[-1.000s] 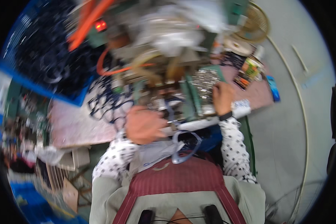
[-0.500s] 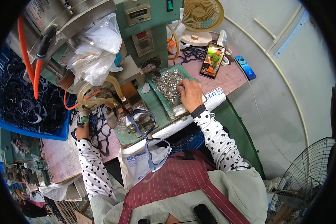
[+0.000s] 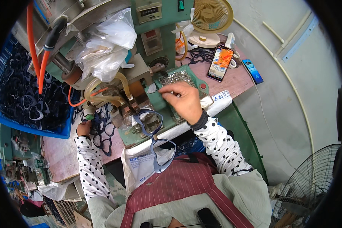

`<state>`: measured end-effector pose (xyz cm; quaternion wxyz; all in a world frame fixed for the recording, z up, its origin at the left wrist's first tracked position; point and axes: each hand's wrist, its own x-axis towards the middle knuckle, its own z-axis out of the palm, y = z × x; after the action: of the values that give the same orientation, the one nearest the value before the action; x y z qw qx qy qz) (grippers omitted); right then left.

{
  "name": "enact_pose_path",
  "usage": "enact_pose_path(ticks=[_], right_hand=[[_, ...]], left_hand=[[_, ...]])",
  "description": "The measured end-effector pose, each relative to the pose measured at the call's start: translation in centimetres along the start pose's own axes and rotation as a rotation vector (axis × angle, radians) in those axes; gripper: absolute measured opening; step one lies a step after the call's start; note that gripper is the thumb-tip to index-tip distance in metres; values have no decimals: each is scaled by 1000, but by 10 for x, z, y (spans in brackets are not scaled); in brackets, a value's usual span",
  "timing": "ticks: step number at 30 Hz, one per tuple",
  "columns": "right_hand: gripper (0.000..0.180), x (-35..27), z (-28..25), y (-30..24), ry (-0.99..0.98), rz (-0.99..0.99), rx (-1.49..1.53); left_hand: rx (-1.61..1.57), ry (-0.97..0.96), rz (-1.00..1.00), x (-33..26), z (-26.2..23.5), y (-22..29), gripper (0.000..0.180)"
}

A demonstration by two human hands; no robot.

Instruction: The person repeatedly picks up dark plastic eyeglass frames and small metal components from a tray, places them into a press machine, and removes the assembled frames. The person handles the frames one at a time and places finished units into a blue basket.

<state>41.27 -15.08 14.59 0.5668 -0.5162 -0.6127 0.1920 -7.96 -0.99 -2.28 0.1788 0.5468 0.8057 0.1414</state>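
Note:
My right hand (image 3: 184, 102) hovers over a green tray of small shiny metal parts (image 3: 175, 78) and pinches a thin metal piece between thumb and fingers. To its left, a blue-grey eyeglass frame (image 3: 148, 121) lies on the jig of the green machine (image 3: 155, 26). A second frame (image 3: 162, 154) hangs below it at the bench edge. My left hand (image 3: 83, 128) is far out to the left, closed on a pile of dark eyeglass frames (image 3: 102, 127) on the pink benchtop.
A blue crate (image 3: 30, 131) full of dark frames stands at the left. Orange hoses (image 3: 33, 45) and a clear plastic bag (image 3: 106, 41) hang on the machine. A lit phone (image 3: 220, 62), a small fan (image 3: 211, 15) and a blue device (image 3: 252, 71) sit at the back right. A floor fan (image 3: 311, 190) stands lower right.
My head has lifted and the view has widened. My left hand moved from the machine's middle out to the frame pile. My right hand rose off the parts tray with a small piece.

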Motion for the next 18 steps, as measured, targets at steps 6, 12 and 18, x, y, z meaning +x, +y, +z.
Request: enact_pose_path(ticks=[6, 12, 18], right_hand=[[16, -8, 17, -45, -158, 65, 54], [37, -2, 33, -51, -211, 117, 154], [42, -4, 35, -52, -230, 217, 263]], left_hand=[[288, 159, 27, -42, -9, 50, 64], [-462, 29, 145, -14, 6, -14, 55], [206, 35, -45, -41, -15, 36, 74]])
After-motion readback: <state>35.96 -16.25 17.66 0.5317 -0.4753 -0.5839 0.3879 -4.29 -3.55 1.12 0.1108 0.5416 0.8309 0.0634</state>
